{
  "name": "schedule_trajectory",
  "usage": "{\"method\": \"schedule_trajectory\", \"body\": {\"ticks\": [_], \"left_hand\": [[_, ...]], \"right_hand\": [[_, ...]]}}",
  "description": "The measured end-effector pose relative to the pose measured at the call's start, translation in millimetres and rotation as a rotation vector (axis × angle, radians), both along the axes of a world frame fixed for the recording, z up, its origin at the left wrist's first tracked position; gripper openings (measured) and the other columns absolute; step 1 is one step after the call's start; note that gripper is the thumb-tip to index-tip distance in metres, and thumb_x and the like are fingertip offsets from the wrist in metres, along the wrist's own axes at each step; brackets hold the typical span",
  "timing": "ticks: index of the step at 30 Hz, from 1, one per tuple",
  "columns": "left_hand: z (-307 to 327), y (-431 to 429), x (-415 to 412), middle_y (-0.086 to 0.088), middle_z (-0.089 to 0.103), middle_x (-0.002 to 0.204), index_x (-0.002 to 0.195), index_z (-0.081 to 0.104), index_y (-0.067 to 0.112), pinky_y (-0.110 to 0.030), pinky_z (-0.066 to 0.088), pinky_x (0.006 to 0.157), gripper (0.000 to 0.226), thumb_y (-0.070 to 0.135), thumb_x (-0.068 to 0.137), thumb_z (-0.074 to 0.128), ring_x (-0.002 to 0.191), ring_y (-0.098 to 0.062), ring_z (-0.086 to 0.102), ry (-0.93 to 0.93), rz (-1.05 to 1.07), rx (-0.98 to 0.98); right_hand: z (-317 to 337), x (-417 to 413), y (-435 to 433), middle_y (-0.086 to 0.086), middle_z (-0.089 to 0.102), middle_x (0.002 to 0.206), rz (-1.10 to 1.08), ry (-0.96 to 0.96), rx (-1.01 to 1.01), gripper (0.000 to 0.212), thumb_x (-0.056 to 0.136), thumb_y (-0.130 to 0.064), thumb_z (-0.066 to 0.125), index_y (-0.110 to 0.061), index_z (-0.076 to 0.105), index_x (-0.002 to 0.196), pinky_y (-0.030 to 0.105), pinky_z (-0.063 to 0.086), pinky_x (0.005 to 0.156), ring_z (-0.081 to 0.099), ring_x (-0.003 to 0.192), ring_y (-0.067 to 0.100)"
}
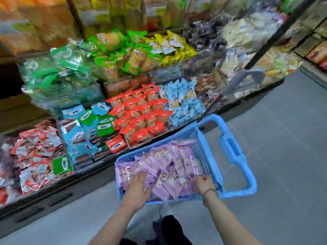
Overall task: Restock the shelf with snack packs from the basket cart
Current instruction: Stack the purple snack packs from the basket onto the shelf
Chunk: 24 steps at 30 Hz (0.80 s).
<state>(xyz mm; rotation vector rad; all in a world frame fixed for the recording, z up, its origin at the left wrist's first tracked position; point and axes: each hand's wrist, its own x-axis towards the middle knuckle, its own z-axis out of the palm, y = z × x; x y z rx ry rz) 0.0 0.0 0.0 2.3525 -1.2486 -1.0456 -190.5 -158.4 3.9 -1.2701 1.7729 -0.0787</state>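
- While both forearms are extended down into the basket, the left hand point(138, 185) is laid on top of the purple snack packs point(169, 161). Its fingers are apart and fairly straight, with the thumb out to the right. Nothing is seen clamped in it.
- The right hand point(204, 183) is set among the same packs near the basket's near right corner, with knuckles bent and fingers curled downward. Whether a pack is pinched cannot be told because the detail is blurred.
- A thin bracelet point(209, 190) is noted on the right wrist.
- The purple packs are heaped loosely, overlapping at all angles, and the inside of the blue basket cart point(208, 161) is covered by them.
- The cart is stood on the grey floor point(283, 138). Its looped blue handle point(235, 152) is turned to the right, away from the shelf.
- The shelf point(58, 193) is placed just left of and beyond the cart, with stepped tiers.
- On the lower tier, red packs point(141, 117) are ranked in rows, with pale blue packs point(184, 101) just beside them on the right.
- On the upper tier, green packs point(58, 73) are recorded at the left and yellow packs point(175, 48) further right. The stock above them is too blurred to be identified.
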Motion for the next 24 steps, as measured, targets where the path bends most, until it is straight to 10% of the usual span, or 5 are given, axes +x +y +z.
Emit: {"method": "schedule_trajectory", "body": {"ticks": [2,6,13,21,24], "left_hand": [[-2,-26,-11,-0.002,0.008,0.161,0.152,0.017,0.018,-0.036,0.017,0.118,0.065,0.036,0.097,0.045,0.147,-0.018,0.011,-0.15,-0.002,-0.035],[-5,-64,-22,-0.004,-0.002,0.162,0.154,0.006,0.019,-0.04,0.011,0.118,0.069,0.039,0.097,0.04,0.149,-0.019,0.002,-0.28,-0.04,0.054],[-25,-79,-23,-0.003,-0.008,0.161,0.153,0.002,0.021,-0.047,0.02,0.117,0.07,0.034,0.097,0.041,0.149,-0.023,0.001,-0.29,-0.102,0.252],[-32,-77,-24,-0.002,-0.009,0.161,0.153,0.003,0.023,-0.049,0.022,0.116,0.074,0.035,0.094,0.046,0.148,-0.024,-0.001,-0.274,-0.085,0.271],[-32,-78,-23,-0.001,-0.01,0.161,0.153,0.002,0.023,-0.049,0.021,0.117,0.075,0.035,0.094,0.047,0.148,-0.023,-0.002,-0.265,-0.086,0.267]], "right_hand": [[-10,-6,-23,0.015,0.053,0.069,-0.068,-0.079,0.045,0.028,0.085,-0.026,0.057,-0.001,0.054,0.072,0.036,0.045,0.084,0.051,0.08,0.026],[-35,-11,-57,0.025,0.049,0.131,-0.077,0.023,0.239,0.065,0.091,-0.04,0.054,0.009,0.042,0.132,0.036,0.038,0.1,0.052,0.117,0.031],[-60,1,-65,0.019,0.061,0.096,-0.494,-0.316,0.61,0.047,0.096,-0.041,0.044,-0.002,0.046,0.124,0.03,0.053,0.047,0.061,0.07,0.028],[-60,14,-67,0.022,0.053,0.121,-0.9,-0.59,0.725,0.043,0.092,-0.024,0.057,-0.008,0.045,0.13,0.031,0.056,0.043,0.053,0.066,0.017],[-61,11,-68,0.017,0.057,0.101,-0.86,-0.583,0.744,0.052,0.092,-0.036,0.056,-0.012,0.042,0.135,0.025,0.054,0.046,0.05,0.061,0.014]]}}
